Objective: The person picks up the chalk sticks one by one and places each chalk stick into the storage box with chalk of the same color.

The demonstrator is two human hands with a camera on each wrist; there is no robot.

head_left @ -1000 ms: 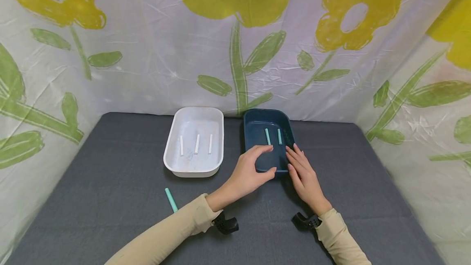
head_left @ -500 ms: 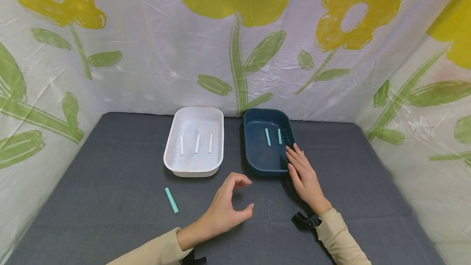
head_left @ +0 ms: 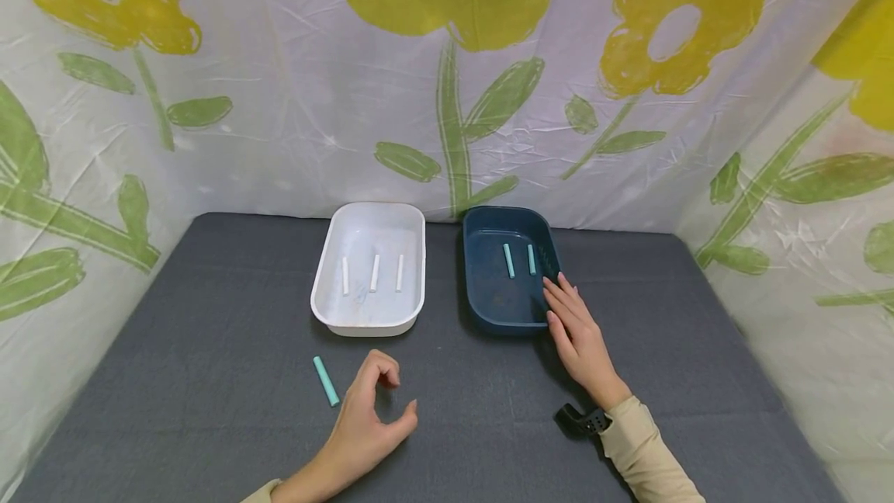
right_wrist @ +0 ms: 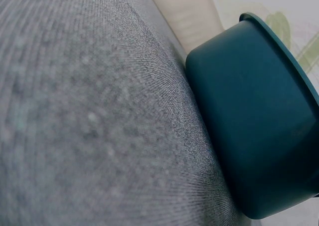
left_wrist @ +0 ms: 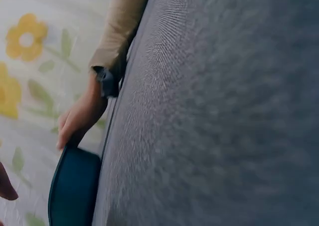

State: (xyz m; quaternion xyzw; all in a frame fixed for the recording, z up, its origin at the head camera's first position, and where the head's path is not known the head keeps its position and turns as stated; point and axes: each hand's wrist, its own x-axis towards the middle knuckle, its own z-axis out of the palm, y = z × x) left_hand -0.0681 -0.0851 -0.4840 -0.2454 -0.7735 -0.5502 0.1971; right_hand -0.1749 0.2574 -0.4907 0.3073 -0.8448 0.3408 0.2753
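Observation:
My left hand (head_left: 366, 418) hovers over the cloth in the head view, thumb and fingers bent in a wide C with nothing between them. Just to its left lies a turquoise chalk stick (head_left: 326, 380). My right hand (head_left: 581, 340) rests with extended fingers on the right rim of a dark blue tray (head_left: 506, 313). Inside that tray are two turquoise chalk sticks, a left one (head_left: 508, 261) and a right one (head_left: 531, 259). In the right wrist view the blue tray (right_wrist: 249, 116) shows its outer wall; the right hand is out of sight there.
A white tray (head_left: 368, 317) holding three white chalk sticks (head_left: 374, 273) stands left of the blue one. Dark grey cloth (head_left: 174, 363) covers the table. Behind it hangs a flower-printed curtain (head_left: 293, 99).
My left hand has drawn back from the blue tray, moving left and nearer to me, beside the loose turquoise chalk stick. The right hand stays on the rim.

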